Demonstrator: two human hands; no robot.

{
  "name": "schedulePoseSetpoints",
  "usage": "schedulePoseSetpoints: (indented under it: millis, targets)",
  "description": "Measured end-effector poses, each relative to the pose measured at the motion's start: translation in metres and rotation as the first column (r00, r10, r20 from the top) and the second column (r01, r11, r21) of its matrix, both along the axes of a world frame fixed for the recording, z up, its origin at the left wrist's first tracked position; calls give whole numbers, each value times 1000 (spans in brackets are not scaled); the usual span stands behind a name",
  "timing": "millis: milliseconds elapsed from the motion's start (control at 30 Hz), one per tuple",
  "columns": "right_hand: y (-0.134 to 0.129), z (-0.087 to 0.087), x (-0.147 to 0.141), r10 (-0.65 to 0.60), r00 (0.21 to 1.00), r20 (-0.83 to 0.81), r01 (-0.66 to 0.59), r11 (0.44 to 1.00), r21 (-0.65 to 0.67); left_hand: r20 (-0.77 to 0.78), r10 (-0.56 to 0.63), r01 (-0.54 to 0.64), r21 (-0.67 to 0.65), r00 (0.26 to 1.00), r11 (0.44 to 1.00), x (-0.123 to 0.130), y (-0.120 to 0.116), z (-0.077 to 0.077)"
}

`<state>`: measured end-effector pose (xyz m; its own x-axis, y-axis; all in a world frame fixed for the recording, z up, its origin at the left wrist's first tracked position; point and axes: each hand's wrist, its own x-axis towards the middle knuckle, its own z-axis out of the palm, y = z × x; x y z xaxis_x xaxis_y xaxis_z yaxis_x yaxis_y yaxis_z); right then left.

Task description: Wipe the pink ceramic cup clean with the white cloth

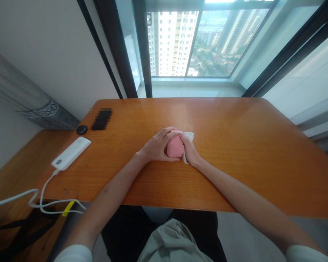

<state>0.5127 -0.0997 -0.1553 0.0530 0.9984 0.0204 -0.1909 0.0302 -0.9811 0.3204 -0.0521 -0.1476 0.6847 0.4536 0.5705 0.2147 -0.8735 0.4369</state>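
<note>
A small pink object (175, 147) with flat sides is held between my hands over the middle of the wooden table. Fingers and thumb of my left hand (161, 145) wrap round its left side and top. My right hand (190, 150) presses a white cloth or tissue (189, 136) against the right side of the pink object. Parts of the white piece stick out above and below my right fingers; the rest is hidden under them.
On the left of the wooden table (235, 156) lie a white power bank (71, 153) with a white cable (45, 187), a round black disc (81, 130) and a blurred dark item (101, 119). A window is behind the table.
</note>
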Motion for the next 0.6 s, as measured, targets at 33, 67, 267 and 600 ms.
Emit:
schedulePoseSetpoints:
  millis: [33,67,267,600]
  targets:
    - [0,-1,0,-10,1000,0,10,1000,-5,18,3,-3,-16,1000,1000,1,-1,1]
    - [-1,-2,1,-17,1000,4,17,1000,-7,41,7,-5,-35,999,999,2,-2,1]
    - [-1,-8,1,-11,999,52,12,1000,-12,99,76,-27,-417,992,908,6,-1,-3]
    - [2,-1,0,40,997,-59,-42,999,-31,51,22,-13,-183,998,983,1,2,-9]
